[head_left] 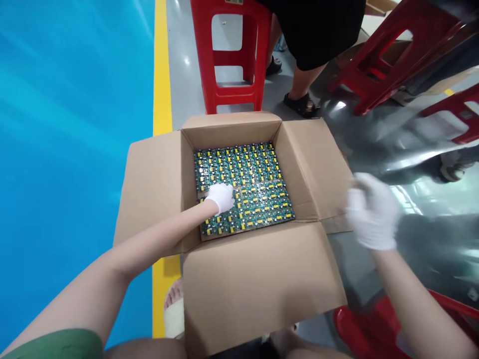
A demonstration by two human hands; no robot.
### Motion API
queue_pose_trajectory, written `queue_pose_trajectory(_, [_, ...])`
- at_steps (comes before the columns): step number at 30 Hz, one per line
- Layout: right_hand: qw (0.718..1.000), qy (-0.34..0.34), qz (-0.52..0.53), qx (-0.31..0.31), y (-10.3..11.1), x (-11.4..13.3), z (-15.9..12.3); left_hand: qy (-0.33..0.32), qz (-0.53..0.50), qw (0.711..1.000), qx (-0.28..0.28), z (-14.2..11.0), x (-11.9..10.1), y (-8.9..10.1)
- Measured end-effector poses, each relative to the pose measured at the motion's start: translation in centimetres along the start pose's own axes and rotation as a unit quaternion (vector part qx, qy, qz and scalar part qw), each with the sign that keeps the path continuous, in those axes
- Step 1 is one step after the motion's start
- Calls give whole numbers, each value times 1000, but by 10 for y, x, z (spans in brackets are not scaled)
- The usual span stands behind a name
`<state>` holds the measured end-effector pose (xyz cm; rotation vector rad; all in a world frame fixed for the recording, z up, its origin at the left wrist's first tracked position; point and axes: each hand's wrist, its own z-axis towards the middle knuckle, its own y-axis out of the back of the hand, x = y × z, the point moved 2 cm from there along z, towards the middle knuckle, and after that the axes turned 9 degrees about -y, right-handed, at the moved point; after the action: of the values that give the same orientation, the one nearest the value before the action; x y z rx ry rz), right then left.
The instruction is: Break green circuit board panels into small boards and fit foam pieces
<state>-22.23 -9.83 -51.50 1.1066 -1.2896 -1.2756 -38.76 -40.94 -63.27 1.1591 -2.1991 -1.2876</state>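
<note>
An open cardboard box (258,284) stands on the floor before me with its flaps folded out. Inside lie green circuit boards (258,199) in two blocks of rows, carrying yellow and small round parts. My left hand (221,198), in a white glove, reaches in and rests at the left side of the boards, near where the blocks meet. Its fingers are curled downward, and whatever they grip is hidden. My right hand (372,212), also gloved in white, is beside the right flap (318,164), outside the box. Motion smears its fingers, and nothing can be made out in it.
A red plastic stool (232,92) stands behind the box, with a seated person's legs (303,80) beside it. More red stools (392,55) are at the right, and a red plastic piece (370,324) is low right. A yellow stripe (161,99) borders blue floor (75,124).
</note>
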Motion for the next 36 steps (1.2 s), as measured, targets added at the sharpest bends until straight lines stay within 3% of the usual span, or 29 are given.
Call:
queue_pose_trajectory(1, [1000,2,16,-5,-4,23,17,-3,4,1000,-6,0,-2,-1])
queue_pose_trajectory(4, [972,95,-32,214,-47,78,61,-19,9,1000,-12,-1,-5,-2])
queue_pose_trajectory(6, [956,68,-82,274,-77,90,83,-30,1,999,-12,-1,-6,-2])
queue_pose_trajectory(11, [962,3,-105,250,-119,81,111,-32,-34,999,-29,0,-7,-1])
queue_pose_trajectory(18, [970,-46,-85,224,-140,74,117,-39,-37,997,-46,13,-28,3])
queue_pose_trajectory(26, [970,-66,-117,201,-148,74,120,-19,-40,995,-84,39,-59,-1])
queue_pose_trajectory(36, [973,8,-136,189,-139,70,121,-31,-78,990,-117,42,-40,-1])
